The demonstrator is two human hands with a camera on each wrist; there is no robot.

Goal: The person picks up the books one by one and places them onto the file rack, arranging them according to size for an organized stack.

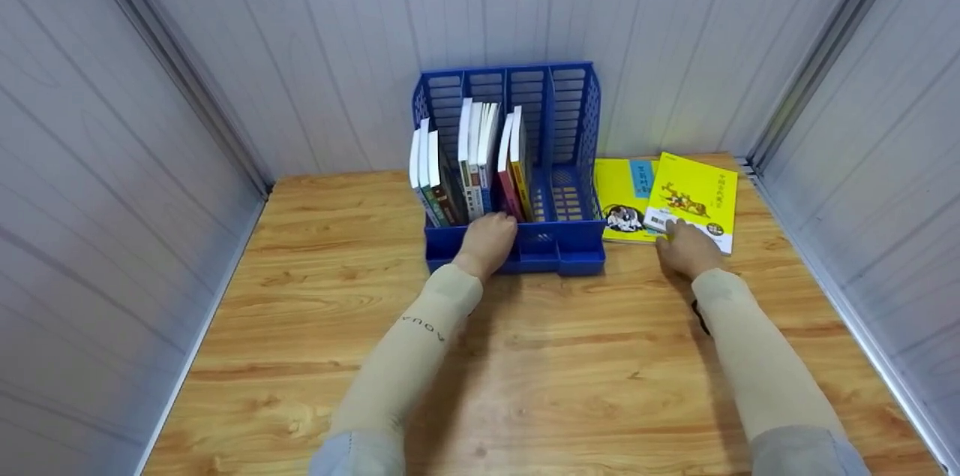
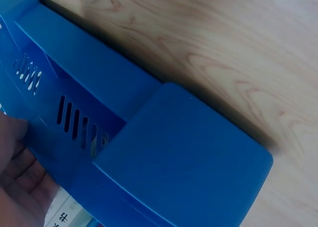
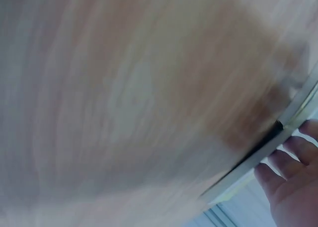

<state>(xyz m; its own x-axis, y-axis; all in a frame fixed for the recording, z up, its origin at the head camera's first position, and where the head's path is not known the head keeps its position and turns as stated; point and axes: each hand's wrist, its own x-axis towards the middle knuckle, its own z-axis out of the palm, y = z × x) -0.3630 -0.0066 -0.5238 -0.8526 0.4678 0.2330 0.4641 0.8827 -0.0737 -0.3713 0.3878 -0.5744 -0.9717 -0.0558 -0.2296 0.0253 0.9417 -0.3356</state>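
A blue desktop book rack (image 1: 581, 247) stands against the back wall with several upright books (image 1: 476, 161) in its left and middle compartments. My left hand (image 1: 489, 239) grips its front rim; in the left wrist view the thumb lies over the front panel (image 2: 59, 157) and the fingers go behind it. To the right, a yellow book (image 1: 694, 191) lies slanted across another yellow book (image 1: 622, 224). At the near left corner of the upper book, my right hand (image 1: 688, 249) holds its edge. The right wrist view has the fingers (image 3: 283, 165) on the book, the thumb blurred.
Wood-grain table (image 1: 322, 311) surface runs in front of the rack and to its left. Pale panel walls (image 1: 345, 48) enclose the back and both sides, with a metal strip (image 1: 847, 303) along the right edge. The rack's rightmost compartment (image 1: 570, 191) shows its slotted floor.
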